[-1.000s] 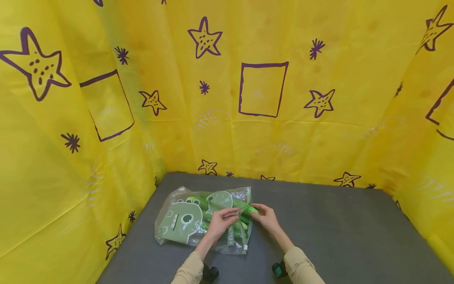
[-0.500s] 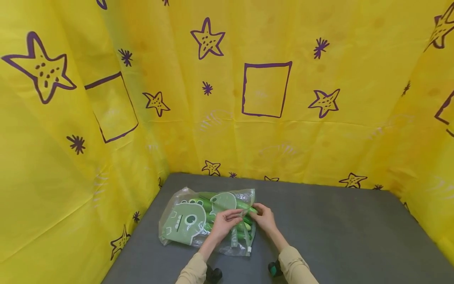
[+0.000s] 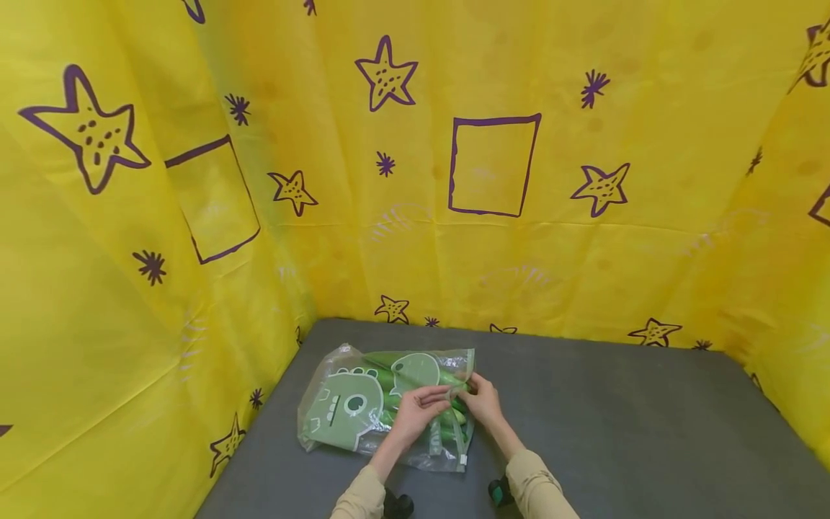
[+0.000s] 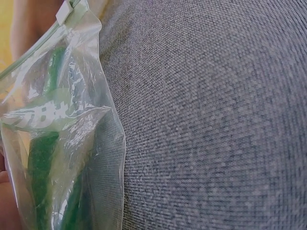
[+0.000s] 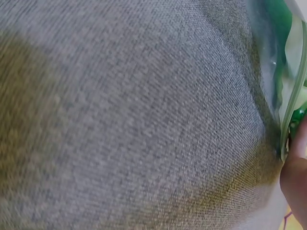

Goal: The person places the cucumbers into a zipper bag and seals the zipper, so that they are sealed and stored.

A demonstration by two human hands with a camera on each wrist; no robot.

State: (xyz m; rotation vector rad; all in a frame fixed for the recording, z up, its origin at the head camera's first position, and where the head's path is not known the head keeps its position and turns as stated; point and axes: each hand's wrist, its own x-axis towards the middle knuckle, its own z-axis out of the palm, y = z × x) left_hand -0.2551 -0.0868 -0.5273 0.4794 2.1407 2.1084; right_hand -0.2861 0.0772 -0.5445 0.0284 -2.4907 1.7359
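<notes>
A clear slider zip bag point(image 3: 350, 411) with a green cartoon dinosaur print lies on the dark table, its mouth to the right. Several green cucumbers point(image 3: 389, 417) show through the plastic. My left hand point(image 3: 415, 414) reaches over the bag and pinches the upper layer at its mouth. At that mouth, my right hand point(image 3: 485, 404) curls finger and thumb on the end of a cucumber point(image 3: 462, 390), partly hidden by the fingers. In the right wrist view, the right thumb point(image 5: 295, 177) lies against the bag's edge. The white slider point(image 4: 64, 12) shows in the left wrist view.
The dark grey table point(image 3: 616, 425) extends well to the right of the bag. A yellow curtain point(image 3: 493, 274) with purple star drawings encloses its back and sides. Dark wrist devices point(image 3: 501, 491) sit beneath the beige sleeves.
The cucumber at the mouth has gone further left into the bag, the right hand moving with it closer to the left hand. The whole scene has shifted slightly right in view.
</notes>
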